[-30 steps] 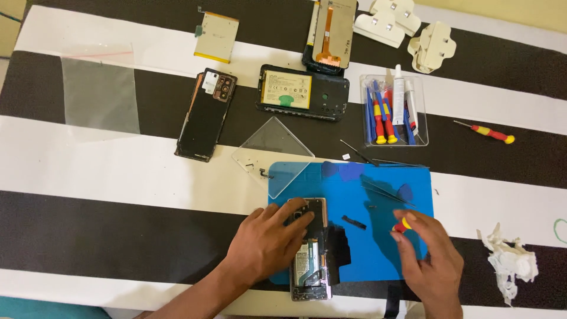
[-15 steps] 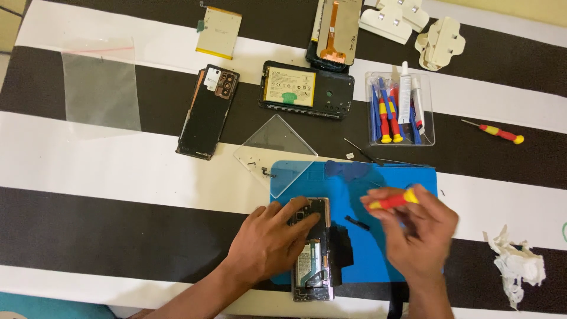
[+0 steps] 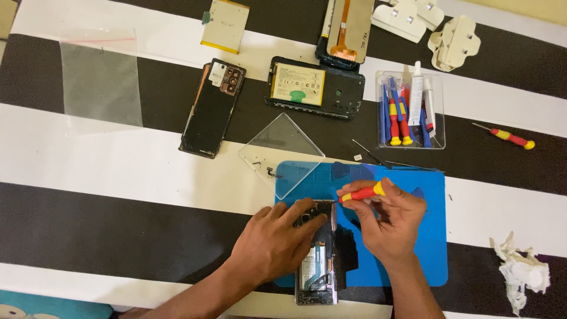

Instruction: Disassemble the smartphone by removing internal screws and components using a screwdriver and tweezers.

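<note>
Opened phone (image 3: pixel 319 260), back cover off and insides bared, on the blue mat (image 3: pixel 425 236) at 6 o'clock of the table (image 3: pixel 118 159); left hand (image 3: pixel 274 245) spread flat, pinning it. Right hand (image 3: pixel 387 227) pinches a red-and-yellow screwdriver (image 3: pixel 361 192), tip at the phone's top edge: judged mid-disassembly, board unremoved. Loose screws (image 3: pixel 269 171) on the clear plate (image 3: pixel 283 153) at 11 o'clock.

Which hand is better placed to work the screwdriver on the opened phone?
Probably right: the right hand holds the red-and-yellow screwdriver, tip at the opened phone; the left hand rests flat on it.
</note>
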